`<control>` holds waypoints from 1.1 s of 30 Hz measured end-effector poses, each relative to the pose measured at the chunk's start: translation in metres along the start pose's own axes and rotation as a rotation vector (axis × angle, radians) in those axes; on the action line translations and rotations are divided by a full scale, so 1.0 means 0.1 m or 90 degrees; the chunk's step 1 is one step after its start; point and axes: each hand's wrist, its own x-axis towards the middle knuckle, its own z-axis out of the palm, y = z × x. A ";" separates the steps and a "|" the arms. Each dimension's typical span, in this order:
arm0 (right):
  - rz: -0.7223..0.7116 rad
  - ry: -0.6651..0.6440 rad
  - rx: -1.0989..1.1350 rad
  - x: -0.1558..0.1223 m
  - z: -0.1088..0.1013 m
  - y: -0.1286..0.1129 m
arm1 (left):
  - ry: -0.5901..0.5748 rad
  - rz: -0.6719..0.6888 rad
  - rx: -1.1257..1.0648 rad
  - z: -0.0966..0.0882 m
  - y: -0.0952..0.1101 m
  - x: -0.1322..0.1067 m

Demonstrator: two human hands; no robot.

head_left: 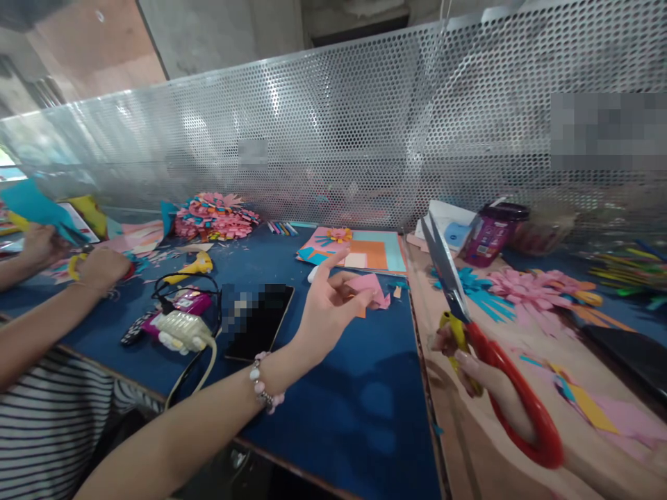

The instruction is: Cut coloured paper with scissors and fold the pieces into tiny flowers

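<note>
Center frame, left grip (327, 307) pinches pink paper (369, 283), likely light, easily creased, best edge-held; lower right, right grip (492, 383) holds likely rigid scissors (479, 342) by handles (546, 437).

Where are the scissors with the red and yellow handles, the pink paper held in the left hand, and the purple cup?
Scissors (481, 343): head view, upper part of the red handle.
Pink paper (368, 283): head view, its flat upper part.
Purple cup (488, 239): head view, its side.
</note>
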 end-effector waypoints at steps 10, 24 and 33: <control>0.024 -0.062 -0.036 -0.01 -0.03 -0.05 | -0.014 0.016 -0.005 -0.01 -0.02 0.00; -0.062 -0.121 -0.458 0.06 -0.08 -0.20 | 0.030 0.007 0.073 -0.06 -0.03 0.01; -0.169 -0.120 -0.461 0.03 0.07 0.16 | -0.020 -0.083 0.103 -0.02 -0.06 -0.01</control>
